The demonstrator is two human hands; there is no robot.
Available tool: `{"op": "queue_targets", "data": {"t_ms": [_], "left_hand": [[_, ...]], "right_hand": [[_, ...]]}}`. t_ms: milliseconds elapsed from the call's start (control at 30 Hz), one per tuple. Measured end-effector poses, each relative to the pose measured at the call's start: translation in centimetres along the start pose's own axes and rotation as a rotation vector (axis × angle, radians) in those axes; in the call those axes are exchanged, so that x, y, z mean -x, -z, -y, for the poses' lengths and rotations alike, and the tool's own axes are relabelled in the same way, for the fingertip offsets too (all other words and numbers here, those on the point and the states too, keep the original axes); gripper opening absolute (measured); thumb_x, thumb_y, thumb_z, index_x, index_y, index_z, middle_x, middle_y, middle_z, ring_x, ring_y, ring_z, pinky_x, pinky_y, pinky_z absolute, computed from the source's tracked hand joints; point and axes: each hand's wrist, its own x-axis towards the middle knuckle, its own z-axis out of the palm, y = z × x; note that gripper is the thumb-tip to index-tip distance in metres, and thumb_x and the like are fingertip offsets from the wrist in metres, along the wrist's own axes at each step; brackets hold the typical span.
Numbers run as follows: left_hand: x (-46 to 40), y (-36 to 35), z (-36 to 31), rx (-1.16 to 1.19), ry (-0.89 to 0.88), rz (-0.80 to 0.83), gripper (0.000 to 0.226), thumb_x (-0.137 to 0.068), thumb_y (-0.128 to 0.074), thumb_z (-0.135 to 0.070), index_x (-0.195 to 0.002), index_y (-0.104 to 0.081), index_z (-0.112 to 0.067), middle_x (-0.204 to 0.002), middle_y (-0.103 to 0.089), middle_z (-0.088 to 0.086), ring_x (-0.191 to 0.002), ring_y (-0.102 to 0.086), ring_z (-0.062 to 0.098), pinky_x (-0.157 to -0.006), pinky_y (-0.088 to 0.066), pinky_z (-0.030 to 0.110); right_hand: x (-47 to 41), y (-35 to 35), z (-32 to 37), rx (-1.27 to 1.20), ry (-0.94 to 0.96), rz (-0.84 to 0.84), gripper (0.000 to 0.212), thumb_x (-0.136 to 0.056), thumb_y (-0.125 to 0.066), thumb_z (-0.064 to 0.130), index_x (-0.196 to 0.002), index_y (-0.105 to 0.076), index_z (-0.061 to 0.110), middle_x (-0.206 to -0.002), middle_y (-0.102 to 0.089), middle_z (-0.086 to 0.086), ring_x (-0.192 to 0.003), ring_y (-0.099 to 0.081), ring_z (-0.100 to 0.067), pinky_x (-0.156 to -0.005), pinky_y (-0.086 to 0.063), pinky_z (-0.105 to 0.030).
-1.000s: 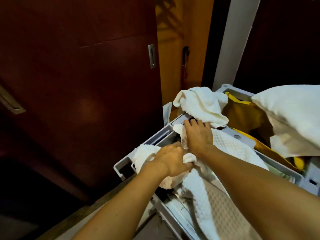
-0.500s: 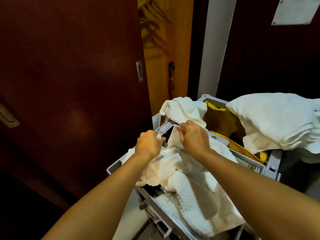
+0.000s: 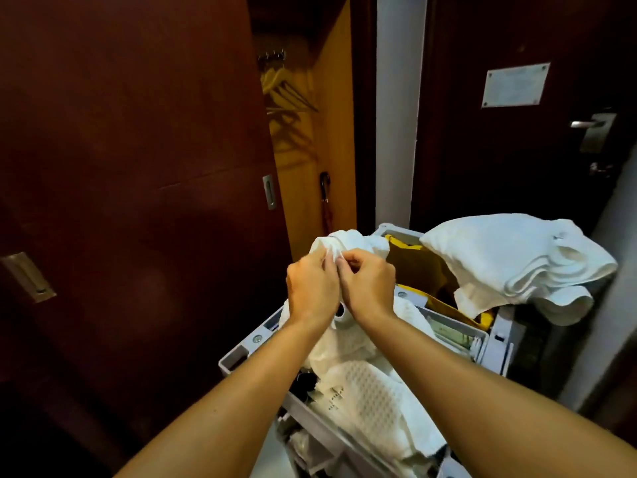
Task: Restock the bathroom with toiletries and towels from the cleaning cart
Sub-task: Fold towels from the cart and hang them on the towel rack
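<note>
Both hands, left hand point(image 3: 312, 288) and right hand point(image 3: 368, 288), pinch the limp white towel point(image 3: 348, 343) by what looks like its top edge above the cleaning cart point(image 3: 241, 357), soft, light and floppy.

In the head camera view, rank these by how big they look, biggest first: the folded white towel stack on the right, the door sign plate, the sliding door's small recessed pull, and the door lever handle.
1. folded white towel stack
2. door sign plate
3. door lever handle
4. recessed pull, close to the handle, so those two are unsure; the stack is also nearer.
</note>
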Motion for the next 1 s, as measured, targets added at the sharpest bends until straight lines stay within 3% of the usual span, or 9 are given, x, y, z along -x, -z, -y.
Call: {"op": "queue_targets", "data": {"t_ms": [100, 200, 367, 500, 633, 767, 833, 900, 1000], "left_hand": [[1.6, 0.0, 0.1, -0.071, -0.11, 0.054, 0.03, -0.103, -0.046, -0.023, -0.092, -0.071, -0.01, -0.073, -0.068, 0.006, -0.067, -0.064, 0.021, -0.062, -0.051, 0.036], [2.2, 0.0, 0.3, -0.123, -0.146, 0.043, 0.029, -0.104, -0.046, -0.025, -0.095, -0.07, -0.01, -0.078, -0.069, 0.007, -0.071, -0.064, 0.022, -0.068, -0.053, 0.042], [2.8, 0.0, 1.0, -0.079, -0.111, 0.074, 0.03, -0.104, -0.043, -0.023, -0.09, -0.066, -0.01, -0.078, -0.066, 0.007, -0.072, -0.063, 0.025, -0.064, -0.052, 0.042], [4.0, -0.2, 0.7, -0.055, -0.167, 0.052, 0.029, -0.105, -0.043, -0.023, -0.097, -0.068, -0.011, -0.08, -0.067, 0.005, -0.071, -0.062, 0.02, -0.06, -0.046, 0.03], [4.2, -0.7, 0.4, -0.005, -0.156, 0.031, 0.027, -0.104, -0.043, -0.019, -0.101, -0.069, -0.013, -0.084, -0.069, 0.002, -0.076, -0.064, 0.017, -0.07, -0.052, 0.036], [6.0, -1.6, 1.5, 0.203, -0.149, 0.238, 0.04, -0.1, -0.036, -0.021, -0.133, -0.059, -0.027, -0.122, -0.067, -0.009, -0.114, -0.06, 0.006, -0.098, -0.048, 0.025], [6.5, -1.7, 2.3, 0.423, -0.031, 0.314, 0.039, -0.097, -0.038, -0.026, -0.122, -0.063, -0.041, -0.116, -0.068, -0.018, -0.114, -0.06, 0.002, -0.096, -0.049, 0.022], [6.0, -1.8, 3.4, 0.558, 0.127, 0.321, 0.032, -0.095, -0.043, -0.018, -0.097, -0.071, -0.034, -0.1, -0.073, -0.007, -0.101, -0.069, 0.013, -0.087, -0.057, 0.03], [5.6, -2.3, 3.9, 0.539, 0.224, 0.346, 0.031, -0.097, -0.051, -0.002, -0.084, -0.071, -0.023, -0.085, -0.076, 0.004, -0.085, -0.074, 0.023, -0.077, -0.061, 0.034]], "right_hand": [[0.8, 0.1, -0.3, -0.051, -0.045, -0.05, 0.015, -0.094, -0.066, 0.025, -0.087, -0.078, 0.019, -0.076, -0.073, 0.005, -0.07, -0.065, -0.01, -0.069, -0.057, -0.035], [1.5, 0.2, -0.7, -0.087, -0.038, -0.05, 0.013, -0.093, -0.067, 0.027, -0.091, -0.078, 0.021, -0.073, -0.068, 0.015, -0.071, -0.065, -0.005, -0.069, -0.058, -0.029], [2.7, 0.4, -0.8, -0.126, 0.019, -0.039, 0.011, -0.093, -0.068, 0.028, -0.094, -0.078, 0.025, -0.067, -0.057, 0.034, -0.077, -0.063, 0.012, -0.062, -0.048, -0.004], [2.7, 1.2, -1.1, -0.122, 0.018, -0.029, 0.013, -0.094, -0.067, 0.025, -0.089, -0.079, 0.023, -0.07, -0.065, 0.021, -0.074, -0.065, 0.002, -0.065, -0.053, -0.014], [2.8, 1.3, -1.2, -0.206, -0.082, -0.027, 0.016, -0.091, -0.069, 0.03, -0.079, -0.078, 0.023, -0.071, -0.072, 0.012, -0.073, -0.067, -0.004, -0.067, -0.055, -0.022], [1.9, 1.7, -1.9, -0.432, -0.382, 0.031, 0.01, -0.088, -0.074, 0.022, -0.078, -0.076, 0.02, -0.075, -0.073, 0.006, -0.077, -0.069, -0.011, -0.072, -0.057, -0.027], [1.8, 2.2, -2.9, -0.395, -0.426, 0.065, 0.017, -0.093, -0.067, 0.014, -0.078, -0.071, 0.02, -0.08, -0.072, 0.002, -0.08, -0.067, -0.016, -0.074, -0.055, -0.028], [2.3, 2.5, -3.9, -0.271, -0.404, 0.127, 0.015, -0.098, -0.059, 0.013, -0.086, -0.068, 0.015, -0.086, -0.07, -0.002, -0.086, -0.066, -0.02, -0.078, -0.053, -0.032], [3.7, 2.6, -5.1, -0.196, -0.356, 0.156, 0.011, -0.098, -0.057, 0.013, -0.093, -0.066, 0.013, -0.088, -0.069, 0.0, -0.089, -0.065, -0.02, -0.078, -0.051, -0.032]]}}
